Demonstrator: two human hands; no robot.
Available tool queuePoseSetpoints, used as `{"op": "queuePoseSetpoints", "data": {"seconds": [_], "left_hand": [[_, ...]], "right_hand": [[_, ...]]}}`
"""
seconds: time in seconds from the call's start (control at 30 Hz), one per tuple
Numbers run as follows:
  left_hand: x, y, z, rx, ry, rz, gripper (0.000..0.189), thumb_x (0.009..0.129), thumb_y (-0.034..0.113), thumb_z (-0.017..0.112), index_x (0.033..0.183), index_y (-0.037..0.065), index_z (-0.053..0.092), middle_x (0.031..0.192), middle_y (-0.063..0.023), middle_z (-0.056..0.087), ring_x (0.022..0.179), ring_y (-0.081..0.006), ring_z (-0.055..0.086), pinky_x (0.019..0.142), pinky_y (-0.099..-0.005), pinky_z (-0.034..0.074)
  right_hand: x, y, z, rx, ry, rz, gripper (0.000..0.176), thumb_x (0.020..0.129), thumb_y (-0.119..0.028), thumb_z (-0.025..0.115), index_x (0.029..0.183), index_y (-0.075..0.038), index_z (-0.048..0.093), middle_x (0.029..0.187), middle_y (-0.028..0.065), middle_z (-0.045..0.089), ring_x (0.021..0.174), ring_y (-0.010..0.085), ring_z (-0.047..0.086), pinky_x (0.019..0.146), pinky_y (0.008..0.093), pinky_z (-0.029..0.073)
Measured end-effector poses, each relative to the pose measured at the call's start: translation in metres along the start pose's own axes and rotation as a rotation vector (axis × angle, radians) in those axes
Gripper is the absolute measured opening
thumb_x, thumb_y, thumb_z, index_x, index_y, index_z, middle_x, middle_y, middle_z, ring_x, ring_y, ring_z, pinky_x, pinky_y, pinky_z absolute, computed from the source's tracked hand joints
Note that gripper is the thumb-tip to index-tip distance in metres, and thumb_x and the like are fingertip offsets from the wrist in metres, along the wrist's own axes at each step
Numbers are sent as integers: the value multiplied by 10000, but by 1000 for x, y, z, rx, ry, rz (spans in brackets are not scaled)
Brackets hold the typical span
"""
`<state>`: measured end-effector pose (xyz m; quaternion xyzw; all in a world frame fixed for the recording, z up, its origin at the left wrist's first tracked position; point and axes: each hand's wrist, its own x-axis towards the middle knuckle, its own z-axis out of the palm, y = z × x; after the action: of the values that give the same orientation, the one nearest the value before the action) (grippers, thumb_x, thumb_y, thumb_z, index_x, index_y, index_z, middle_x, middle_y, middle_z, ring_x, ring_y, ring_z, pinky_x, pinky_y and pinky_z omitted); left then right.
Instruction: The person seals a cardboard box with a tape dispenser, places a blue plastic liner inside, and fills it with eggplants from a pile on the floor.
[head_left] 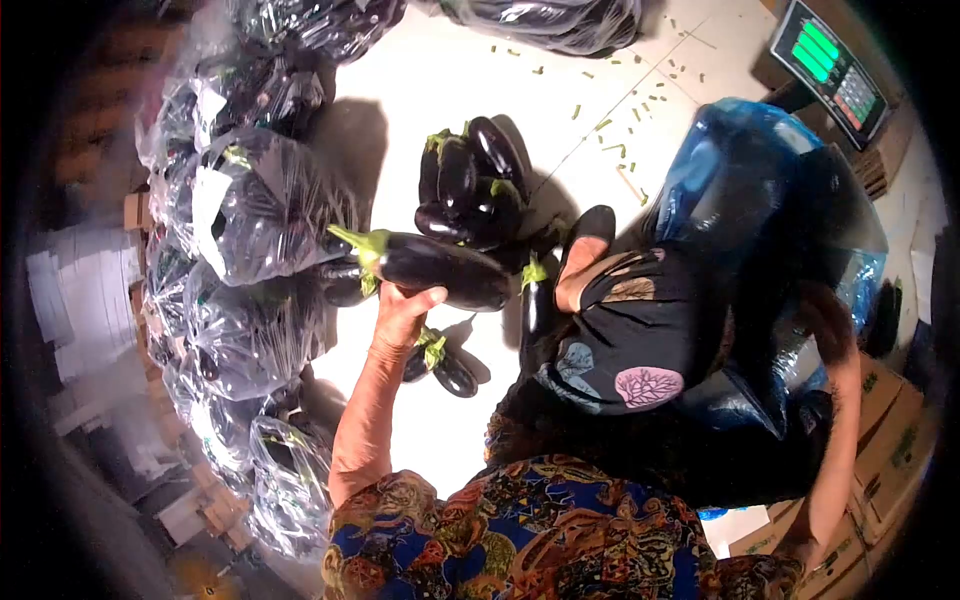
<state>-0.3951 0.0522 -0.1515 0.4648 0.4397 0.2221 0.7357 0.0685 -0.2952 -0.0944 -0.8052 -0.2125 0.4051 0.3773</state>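
My left hand (pixel 404 308) is closed around a large dark purple eggplant (pixel 445 272), held above the floor with its green stem pointing left. Beyond it, several eggplants (pixel 458 178) are piled on the floor. Below the held one lie a small eggplant (pixel 456 377) and another partly behind my wrist. One more eggplant (pixel 536 305) rests beside my leg. On the right, my right hand (pixel 824 308) is at the side of a big blue plastic bag (pixel 700 150); its fingers are lost in shadow, so I cannot see whether they grip the bag.
Clear plastic bags (pixel 265 215) filled with eggplants line the left side. Another filled bag (pixel 550 22) lies at the top. A scale display (pixel 830 70) glows green at upper right. Stem scraps (pixel 622 150) litter the floor. Cardboard boxes (pixel 880 450) stand at lower right.
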Motion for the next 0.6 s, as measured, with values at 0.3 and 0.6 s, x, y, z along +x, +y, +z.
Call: {"op": "queuePoseSetpoints", "data": {"seconds": [0.3, 0.6], "left_hand": [[39, 44, 98, -668, -371, 28, 916, 633, 336, 865, 1369, 36, 409, 1340, -211, 489, 1293, -405, 402, 1104, -535, 316], [57, 100, 199, -631, -482, 219, 778, 661, 262, 822, 1301, 10, 459, 1329, -217, 491, 1316, -377, 384, 1119, -526, 307]], "right_hand": [[-12, -18, -2, -210, -120, -142, 267, 909, -183, 610, 1100, 4, 629, 991, 107, 666, 889, 177, 609, 756, 293, 482], [-16, -69, 10, 110, -182, -123, 349, 897, -233, 620, 1181, -32, 590, 1030, 82, 638, 914, 150, 595, 783, 269, 476]]}}
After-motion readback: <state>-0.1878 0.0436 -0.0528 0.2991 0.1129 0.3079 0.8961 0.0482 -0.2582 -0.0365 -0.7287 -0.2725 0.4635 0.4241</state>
